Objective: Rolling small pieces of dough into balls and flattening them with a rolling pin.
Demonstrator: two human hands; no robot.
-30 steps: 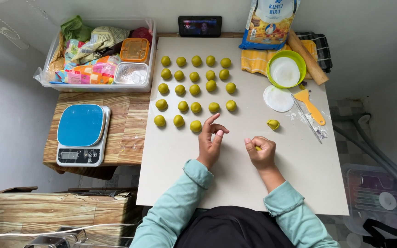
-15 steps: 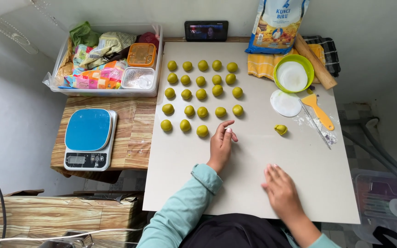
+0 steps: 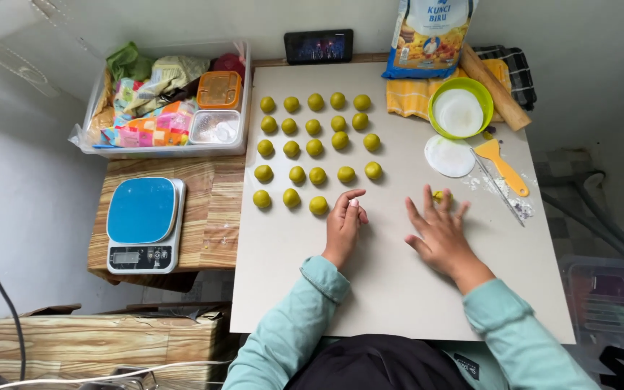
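My left hand (image 3: pixel 344 225) rests on the pale work board (image 3: pixel 391 289), fingers loosely curled and holding nothing, just right of the nearest green dough ball (image 3: pixel 318 206). Several rows of green dough balls (image 3: pixel 315 147) lie on the board beyond it. My right hand (image 3: pixel 440 229) is spread flat, fingers apart, with the fingertips over a small yellow-green dough lump (image 3: pixel 438 196) that is partly hidden behind them.
A green bowl (image 3: pixel 460 108), a white disc (image 3: pixel 449 156), an orange scraper (image 3: pixel 501 165), a rolling pin (image 3: pixel 492 85) and a flour bag (image 3: pixel 430 36) sit far right. A kitchen scale (image 3: pixel 144 224) and a plastic bin (image 3: pixel 167 101) stand left. A phone (image 3: pixel 318 45) leans behind.
My right hand went from a closed fist to open, drew back toward me, then reached forward to the dough lump. My left hand settled onto the board with its fingers lowered.
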